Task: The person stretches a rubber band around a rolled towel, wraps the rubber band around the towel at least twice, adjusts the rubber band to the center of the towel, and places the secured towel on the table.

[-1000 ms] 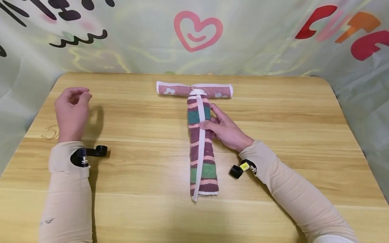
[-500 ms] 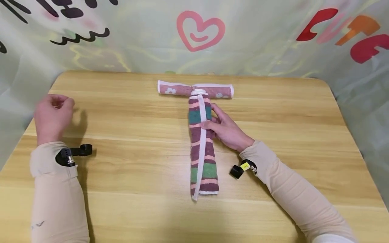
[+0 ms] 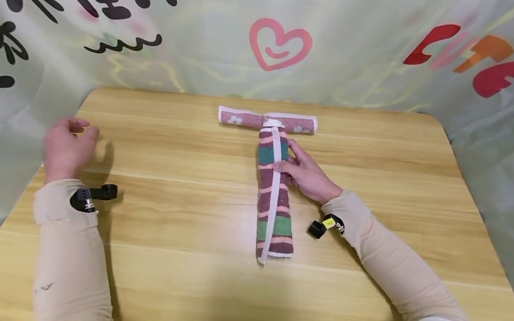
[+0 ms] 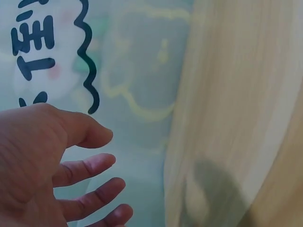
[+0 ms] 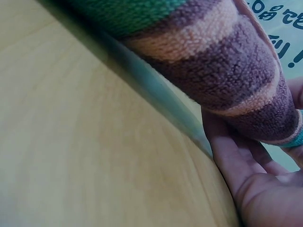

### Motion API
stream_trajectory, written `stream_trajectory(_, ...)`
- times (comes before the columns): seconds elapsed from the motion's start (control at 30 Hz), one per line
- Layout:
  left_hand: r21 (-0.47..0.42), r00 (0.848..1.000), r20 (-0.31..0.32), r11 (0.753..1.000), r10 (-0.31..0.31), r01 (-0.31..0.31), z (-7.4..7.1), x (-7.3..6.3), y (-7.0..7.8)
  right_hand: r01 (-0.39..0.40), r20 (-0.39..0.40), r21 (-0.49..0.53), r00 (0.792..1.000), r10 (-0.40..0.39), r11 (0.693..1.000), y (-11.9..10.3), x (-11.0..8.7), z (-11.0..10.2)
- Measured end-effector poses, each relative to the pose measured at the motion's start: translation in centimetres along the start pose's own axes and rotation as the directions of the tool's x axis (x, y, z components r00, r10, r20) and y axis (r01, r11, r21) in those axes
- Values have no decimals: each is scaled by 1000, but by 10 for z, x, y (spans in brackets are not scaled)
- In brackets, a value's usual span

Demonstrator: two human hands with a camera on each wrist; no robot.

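My right hand grips a purple-pink-green striped roll; my left hand, fingers apart, hovers by the surface's left edge.

Head view looked forward and down across tabletop; wrist views took left hand and right hand close up, right one sharing striped roll with head view.

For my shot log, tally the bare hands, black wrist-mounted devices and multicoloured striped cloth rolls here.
Bare left hand and right hand: 2
Black left-wrist device and right-wrist device: 2
Purple, green and pink striped cloth roll: 1
Total: 5
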State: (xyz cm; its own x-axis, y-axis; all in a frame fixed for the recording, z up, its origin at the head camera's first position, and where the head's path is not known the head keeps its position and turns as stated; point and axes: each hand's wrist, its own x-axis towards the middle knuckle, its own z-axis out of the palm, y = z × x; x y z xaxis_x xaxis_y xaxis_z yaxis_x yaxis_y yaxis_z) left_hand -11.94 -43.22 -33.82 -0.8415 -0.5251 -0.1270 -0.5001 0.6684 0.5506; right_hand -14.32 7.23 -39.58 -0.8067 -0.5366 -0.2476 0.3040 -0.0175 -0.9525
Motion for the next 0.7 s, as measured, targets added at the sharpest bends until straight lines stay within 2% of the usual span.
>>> stream_trajectory(0.13,52,998,-5,997,59,-59,-4,1,-11,3,3,-10,1000,-3,1000,1,0,0)
stream_trajectory(0.27,104,993,37,988,110,-113,-7,-1,-28,2,6,0,1000,-2,1000,1,2,2)
stream_trajectory(0.4,136,990,88,983,114,-125,-8,-2,-44,3,15,10,1000,-3,1000,1,4,3)
stream_trajectory(0.53,174,981,137,972,137,-160,-5,-1,-51,-1,16,15,1000,1,1000,1,4,3)
stream_trajectory(0.63,184,977,133,964,168,-191,-3,0,-53,0,12,8,1000,0,1000,2,2,2)
stream_trajectory(0.7,159,977,116,968,178,-195,-4,1,-55,2,13,2,1000,-2,1000,1,2,1)
